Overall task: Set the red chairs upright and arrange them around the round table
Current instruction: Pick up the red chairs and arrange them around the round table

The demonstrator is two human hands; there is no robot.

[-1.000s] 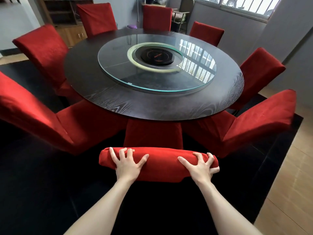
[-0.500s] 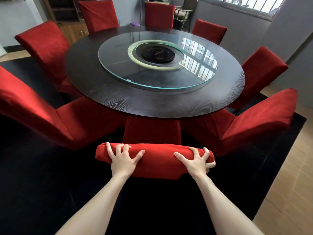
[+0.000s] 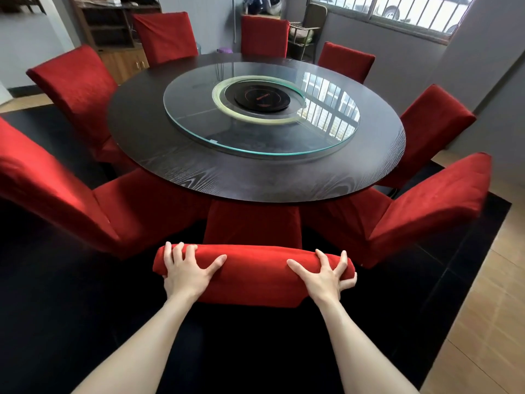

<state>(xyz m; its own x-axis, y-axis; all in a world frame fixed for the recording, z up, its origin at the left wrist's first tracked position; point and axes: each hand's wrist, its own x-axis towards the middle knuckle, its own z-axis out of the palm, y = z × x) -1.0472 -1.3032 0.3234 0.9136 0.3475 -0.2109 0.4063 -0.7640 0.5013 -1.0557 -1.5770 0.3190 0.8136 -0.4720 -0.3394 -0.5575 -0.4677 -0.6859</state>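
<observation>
On the left, we saw the black floor mat (image 3: 56,308) run wide past the near-left chair (image 3: 42,177), so there was room to step that side. Over on the right, the mat's edge met the wooden floor (image 3: 483,308) just beyond the near-right chair (image 3: 426,206).

Between those two stood the nearest chair (image 3: 255,268), upright, its seat reaching under the rim of the round bench (image 3: 199,172), with only narrow gaps to its neighbours. Our left hand (image 3: 186,270) gripped the left end of its padded top, fingers spread and curled over the far side, thumb splayed along the near face. Our right hand (image 3: 324,275) held the right end the same way, little finger hooked round the corner.

The covers were plush red fabric, rounded at the top. The bench was dark wood with bold grain. It carried a round glass turntable (image 3: 193,109) with a greenish edge and a black hotplate (image 3: 261,98) at its centre.

Round the ring we had the far-left chair (image 3: 76,89), back-left chair (image 3: 166,35), back chair (image 3: 264,35), back-right chair (image 3: 345,61) and right chair (image 3: 434,120), all upright and facing in. Behind them were a wooden cabinet (image 3: 119,29), a wooden armchair (image 3: 306,29) and a barred window (image 3: 397,9).
</observation>
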